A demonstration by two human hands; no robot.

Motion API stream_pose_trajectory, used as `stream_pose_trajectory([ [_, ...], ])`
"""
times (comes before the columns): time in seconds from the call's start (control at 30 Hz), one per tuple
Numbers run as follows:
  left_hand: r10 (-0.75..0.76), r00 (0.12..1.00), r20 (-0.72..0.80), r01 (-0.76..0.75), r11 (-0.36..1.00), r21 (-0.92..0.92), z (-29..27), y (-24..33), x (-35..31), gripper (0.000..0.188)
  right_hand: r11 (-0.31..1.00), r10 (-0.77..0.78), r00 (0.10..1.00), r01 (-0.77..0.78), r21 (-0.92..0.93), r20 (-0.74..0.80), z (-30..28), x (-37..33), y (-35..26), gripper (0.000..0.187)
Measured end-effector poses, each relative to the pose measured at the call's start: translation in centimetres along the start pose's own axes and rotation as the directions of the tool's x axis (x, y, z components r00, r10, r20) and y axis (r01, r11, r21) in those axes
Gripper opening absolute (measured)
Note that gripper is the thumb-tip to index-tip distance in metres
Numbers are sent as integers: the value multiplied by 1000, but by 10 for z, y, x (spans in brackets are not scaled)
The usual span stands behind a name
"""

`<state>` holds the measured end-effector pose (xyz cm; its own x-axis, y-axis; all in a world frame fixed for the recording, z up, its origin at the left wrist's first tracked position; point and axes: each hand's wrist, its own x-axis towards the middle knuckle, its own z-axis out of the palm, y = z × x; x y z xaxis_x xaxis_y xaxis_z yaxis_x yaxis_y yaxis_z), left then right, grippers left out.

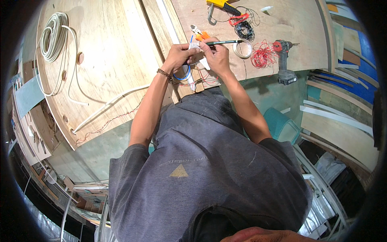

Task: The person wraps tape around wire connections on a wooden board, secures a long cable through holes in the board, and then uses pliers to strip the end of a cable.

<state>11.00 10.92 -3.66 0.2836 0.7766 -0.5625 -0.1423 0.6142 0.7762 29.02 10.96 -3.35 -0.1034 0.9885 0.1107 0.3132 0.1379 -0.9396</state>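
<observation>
My left hand (pixel 176 57), a beaded bracelet at its wrist, pinches a small white piece (pixel 194 46) that may be paper or tape. Facing it, my right hand (pixel 216 58) has its fingertips at the same piece and carries a dark pencil-like stick (pixel 225 42) pointing right. A blue wire (pixel 184 75) loops below my left hand, and thin red wires (pixel 207 80) spread under both. Just beyond my fingers lie cutting pliers (pixel 196 29) with orange handles. Exactly what sits between my fingertips is partly hidden.
Right of my hands on the wooden table (pixel 290 20) are a tape roll (pixel 235 49), red wire (pixel 263 55), black wire (pixel 244 31), a yellow tool (pixel 221 4) and a cordless drill (pixel 285 60) by the edge. A white cable coil (pixel 55 36) lies on the left panel (pixel 109 32).
</observation>
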Motion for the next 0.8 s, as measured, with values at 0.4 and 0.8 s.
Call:
stream_pose_trajectory([
  [0.4,205,978,-50,-147,832,536,-3,-10,-37,38,663,483,861,-241,-709,159,-91,10,9,45],
  [0.8,559,808,188,-257,47,965,16,-48,-70,34,764,-265,920,383,-520,289,-53,-10,-86,23],
])
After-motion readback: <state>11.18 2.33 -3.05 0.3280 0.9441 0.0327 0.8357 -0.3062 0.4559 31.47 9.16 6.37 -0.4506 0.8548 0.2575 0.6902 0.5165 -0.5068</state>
